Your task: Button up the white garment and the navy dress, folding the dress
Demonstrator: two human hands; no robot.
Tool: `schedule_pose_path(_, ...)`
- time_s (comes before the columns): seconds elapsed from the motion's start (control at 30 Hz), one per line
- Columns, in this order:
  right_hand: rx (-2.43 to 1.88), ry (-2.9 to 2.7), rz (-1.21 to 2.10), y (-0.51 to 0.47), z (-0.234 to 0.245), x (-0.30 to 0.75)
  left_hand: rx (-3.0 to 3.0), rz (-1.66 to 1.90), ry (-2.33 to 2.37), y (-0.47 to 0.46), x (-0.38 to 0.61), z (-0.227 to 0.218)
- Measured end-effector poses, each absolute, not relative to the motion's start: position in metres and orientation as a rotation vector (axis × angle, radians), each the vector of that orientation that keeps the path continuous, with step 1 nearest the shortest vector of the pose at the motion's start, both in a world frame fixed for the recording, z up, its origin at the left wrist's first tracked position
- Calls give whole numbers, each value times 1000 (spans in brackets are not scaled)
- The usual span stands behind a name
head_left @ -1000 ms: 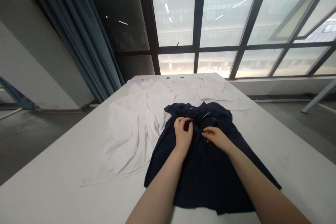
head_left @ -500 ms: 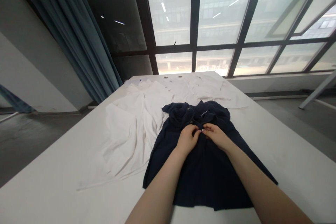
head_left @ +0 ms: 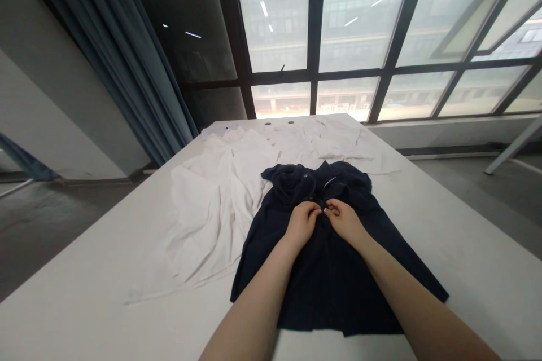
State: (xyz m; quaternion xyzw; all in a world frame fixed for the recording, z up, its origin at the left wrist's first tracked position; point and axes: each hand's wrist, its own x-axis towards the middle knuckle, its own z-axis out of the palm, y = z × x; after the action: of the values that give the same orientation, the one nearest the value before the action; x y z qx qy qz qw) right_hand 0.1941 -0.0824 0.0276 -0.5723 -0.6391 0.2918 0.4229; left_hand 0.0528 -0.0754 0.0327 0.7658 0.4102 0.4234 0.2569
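Note:
A dark navy shirt (head_left: 330,276) lies flat on the white table (head_left: 84,304), collar towards the window. My left hand (head_left: 301,223) and my right hand (head_left: 345,220) meet at the shirt's front opening just below the collar. Both hands have their fingers pinched on the fabric at the placket, fingertips nearly touching each other. A small button shows just above my fingers.
Crumpled white garments (head_left: 212,203) are spread on the table left of and behind the navy shirt. A blue curtain (head_left: 122,62) hangs at the left. Large dark-framed windows (head_left: 313,34) stand past the table's far edge, with grey floor on both sides.
My left hand has come down from the collar and moved right to meet my right hand at the placket. The right hand has shifted slightly left.

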Motion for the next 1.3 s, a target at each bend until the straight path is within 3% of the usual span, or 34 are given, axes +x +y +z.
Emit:
schedule_pose_path(0.4,-1506,-1324,1028,-73,21,200,1786,1328,1229,-71,49,43)
schedule_pose_path(0.67,-1659,-1667,260,-95,58,201,1923,1408,1360,-77,45,50)
schedule_pose_path(0.97,-1575,-1970,778,-104,54,195,2034,1338,1454,-78,45,51)
schedule_pose_path(1.3,-1465,-2022,715,-102,48,199,2060,1325,1471,-80,47,52)
